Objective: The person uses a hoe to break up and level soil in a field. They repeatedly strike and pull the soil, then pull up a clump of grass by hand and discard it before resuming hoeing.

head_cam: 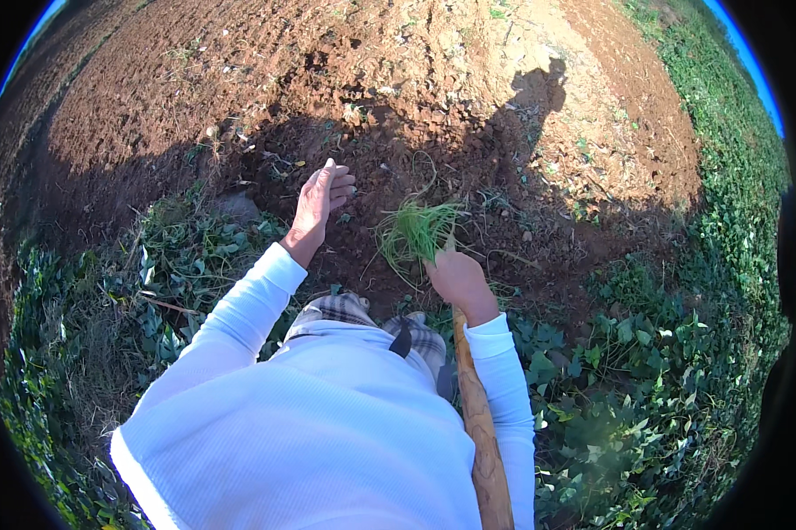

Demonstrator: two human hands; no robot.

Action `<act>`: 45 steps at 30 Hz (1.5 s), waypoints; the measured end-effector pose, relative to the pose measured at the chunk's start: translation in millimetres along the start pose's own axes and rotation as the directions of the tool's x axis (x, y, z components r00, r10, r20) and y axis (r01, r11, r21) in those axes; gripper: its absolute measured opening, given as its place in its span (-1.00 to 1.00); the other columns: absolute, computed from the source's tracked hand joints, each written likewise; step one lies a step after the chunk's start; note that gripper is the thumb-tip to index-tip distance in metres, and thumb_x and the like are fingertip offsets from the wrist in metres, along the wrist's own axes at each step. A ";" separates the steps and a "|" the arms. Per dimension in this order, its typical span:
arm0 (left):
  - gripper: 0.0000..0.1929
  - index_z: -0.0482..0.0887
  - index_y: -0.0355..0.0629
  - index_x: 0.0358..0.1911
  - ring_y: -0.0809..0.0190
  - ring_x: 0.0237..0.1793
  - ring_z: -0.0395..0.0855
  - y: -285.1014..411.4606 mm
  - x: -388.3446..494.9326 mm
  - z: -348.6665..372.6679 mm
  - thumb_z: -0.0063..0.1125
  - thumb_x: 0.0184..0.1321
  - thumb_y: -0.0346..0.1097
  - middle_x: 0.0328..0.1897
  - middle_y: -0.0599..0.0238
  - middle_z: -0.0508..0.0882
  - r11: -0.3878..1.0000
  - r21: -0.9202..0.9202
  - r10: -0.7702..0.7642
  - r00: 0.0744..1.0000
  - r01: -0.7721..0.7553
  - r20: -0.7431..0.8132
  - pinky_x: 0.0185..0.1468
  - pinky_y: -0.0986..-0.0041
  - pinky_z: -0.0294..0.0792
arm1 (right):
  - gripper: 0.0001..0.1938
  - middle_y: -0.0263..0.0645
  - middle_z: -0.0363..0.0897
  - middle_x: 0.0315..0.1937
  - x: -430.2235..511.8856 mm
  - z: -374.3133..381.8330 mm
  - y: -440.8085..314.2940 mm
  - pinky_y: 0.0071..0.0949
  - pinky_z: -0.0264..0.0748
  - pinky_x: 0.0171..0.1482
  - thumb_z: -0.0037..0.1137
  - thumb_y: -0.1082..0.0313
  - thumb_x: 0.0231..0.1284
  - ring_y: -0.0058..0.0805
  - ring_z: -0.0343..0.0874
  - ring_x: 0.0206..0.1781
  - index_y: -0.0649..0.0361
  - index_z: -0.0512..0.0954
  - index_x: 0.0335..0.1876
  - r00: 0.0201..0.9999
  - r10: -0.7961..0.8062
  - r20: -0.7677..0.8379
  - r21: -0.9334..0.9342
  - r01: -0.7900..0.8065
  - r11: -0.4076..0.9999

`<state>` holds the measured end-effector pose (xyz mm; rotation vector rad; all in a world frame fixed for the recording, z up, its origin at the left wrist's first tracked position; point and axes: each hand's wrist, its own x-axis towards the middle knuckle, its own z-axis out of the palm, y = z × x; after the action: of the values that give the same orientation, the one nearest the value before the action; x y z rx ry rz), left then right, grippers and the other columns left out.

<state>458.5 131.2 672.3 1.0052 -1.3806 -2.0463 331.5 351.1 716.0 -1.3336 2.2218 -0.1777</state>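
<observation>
My left hand (321,195) is raised over the dark soil, its fingers loosely bent and nothing in it. My right hand (459,277) is closed around a bunch of thin green grass (416,232), whose blades fan out towards the left. A thick wooden handle (478,411) runs from that same hand back along my right forearm, past my side; the hand appears to grip it together with the grass. Whatever is at the handle's far end is hidden or blends into the soil.
Loose brown soil (252,86) with clods and plant scraps stretches ahead, partly in shadow. Leafy vines (636,371) grow thickly on the right, and more vines (206,245) lie on the left near a grey stone (237,207). My feet are close below, under checked trousers (341,308).
</observation>
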 end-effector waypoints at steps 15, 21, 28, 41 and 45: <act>-0.44 0.52 -0.31 0.03 0.13 0.08 0.49 45.9 -9.7 75.9 -0.30 0.36 0.09 -0.02 0.11 0.59 0.899 0.190 0.024 0.476 -0.396 0.879 0.19 0.32 0.28 | -0.62 -0.05 0.53 -0.46 27.5 22.9 11.0 -0.24 0.37 -0.21 -0.10 0.09 0.25 -0.13 0.50 -0.33 0.34 0.52 -0.33 0.936 -0.175 0.305 0.358 0.058 0.932; -0.22 0.51 -0.31 0.05 0.17 -0.02 0.52 0.8 6.9 50.3 -0.38 0.23 0.36 -0.06 0.08 0.59 0.818 0.573 -0.517 0.380 -0.043 0.767 0.11 0.39 0.32 | -0.66 -0.33 0.50 -0.51 23.6 12.9 7.2 -0.48 0.37 -0.26 -0.05 0.11 0.26 -0.55 0.42 -0.40 0.29 0.55 -0.25 0.909 -0.233 0.346 0.639 -0.046 0.767; -0.27 0.55 -0.33 -0.07 0.26 -0.34 0.61 0.6 5.0 12.6 -0.33 0.23 0.32 -0.35 0.17 0.64 0.840 0.469 -0.535 0.273 0.273 0.799 -0.11 0.45 0.44 | -0.61 -0.44 0.41 -0.55 18.9 -0.3 3.5 -0.60 0.28 -0.43 0.02 0.03 0.21 -0.69 0.31 -0.49 0.29 0.54 -0.20 0.911 -0.192 0.365 0.756 -0.170 0.632; -0.57 0.56 -0.25 -0.47 0.42 -0.69 0.34 28.5 -21.3 28.1 -0.29 0.30 -0.06 -0.75 0.44 0.36 0.902 0.419 -0.398 0.569 0.101 0.720 -0.54 0.57 0.20 | -0.45 -0.59 0.06 -0.77 6.8 -4.1 1.1 -0.67 -0.11 -0.63 -0.20 -0.19 0.29 -0.80 -0.02 -0.74 0.25 0.52 -0.33 0.983 -0.023 0.180 0.973 -0.174 0.153; -0.58 0.58 -0.26 -0.45 0.41 -0.66 0.32 25.7 -25.3 34.9 -0.28 0.32 -0.09 -0.73 0.43 0.33 0.892 0.445 -0.353 0.742 0.083 0.570 -0.51 0.53 0.21 | -0.44 -0.56 0.14 -0.79 2.5 -2.3 -8.2 -0.70 -0.08 -0.64 -0.26 -0.18 0.32 -0.80 0.01 -0.75 0.24 0.49 -0.42 0.988 0.014 0.155 0.955 -0.154 0.252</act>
<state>446.4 159.8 711.7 0.6418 -2.1896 -2.4902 335.8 344.5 720.1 -0.4386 1.4613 -1.2033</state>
